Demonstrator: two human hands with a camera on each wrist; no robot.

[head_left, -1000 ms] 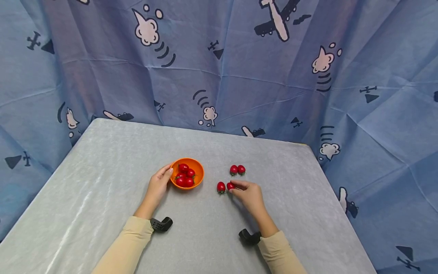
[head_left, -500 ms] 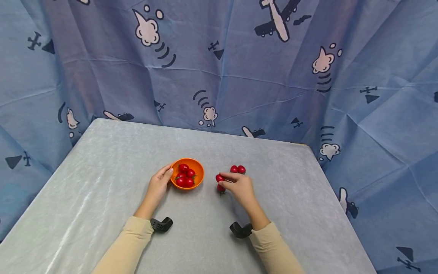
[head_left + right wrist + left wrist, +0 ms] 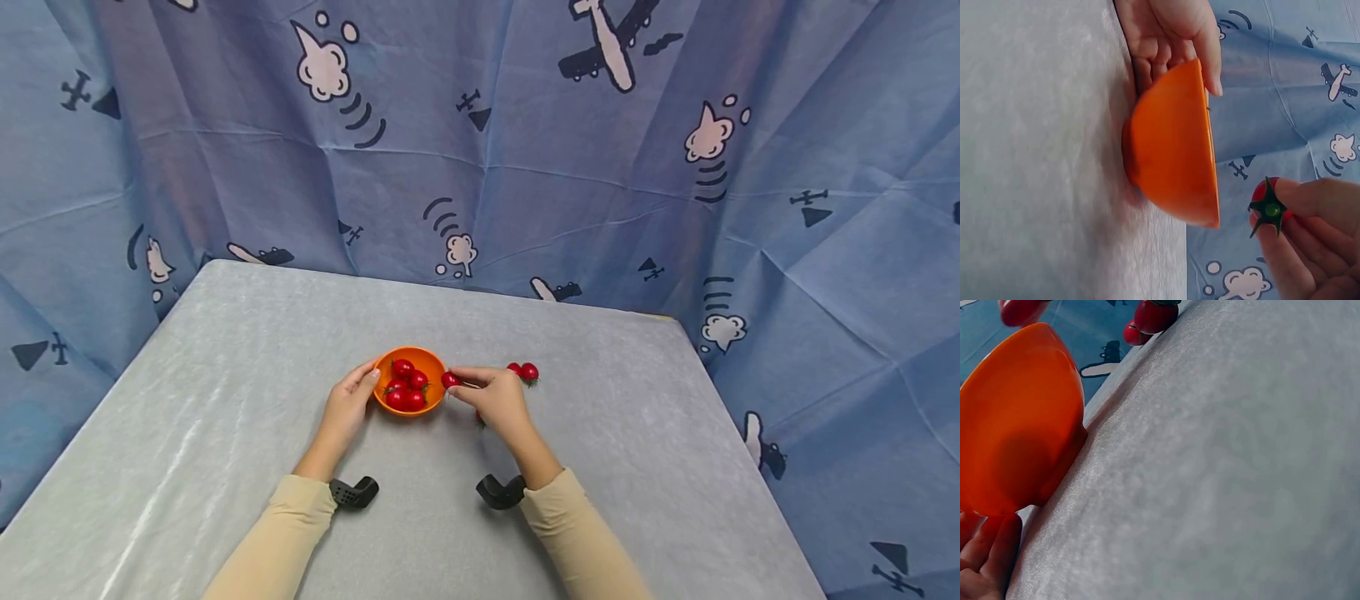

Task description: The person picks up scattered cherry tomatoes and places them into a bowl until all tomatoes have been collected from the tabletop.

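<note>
Red tomato point(image 3: 450, 380), one, with green calyx point(image 3: 1269, 210): pinched between the thumb and fingers of my right hand point(image 3: 498, 400), raised clear of the table point(image 3: 615, 467), above and just beside the right rim of the orange bowl point(image 3: 1172, 144); not inside it.

Orange bowl, one: upright on the table, gripped at its left side by my left hand point(image 3: 351, 396), thumb at the rim, fingers against the outer wall.

Bowl tomatoes point(image 3: 414, 401): small cluster, overlapping; exact count uncertain.

Loose tomatoes: one far pair point(image 3: 530, 372), side by side, right of the bowl; one single tomato point(image 3: 481, 419), mostly hidden by my right hand.

Step in hand, as I judge it: carrying the pinched tomato to the bowl. Next move, I reckon, calls for a short shift left over the rim, lowering onto the cluster, then easing the pinch, with my left hand bracing the bowl against tipping.
</note>
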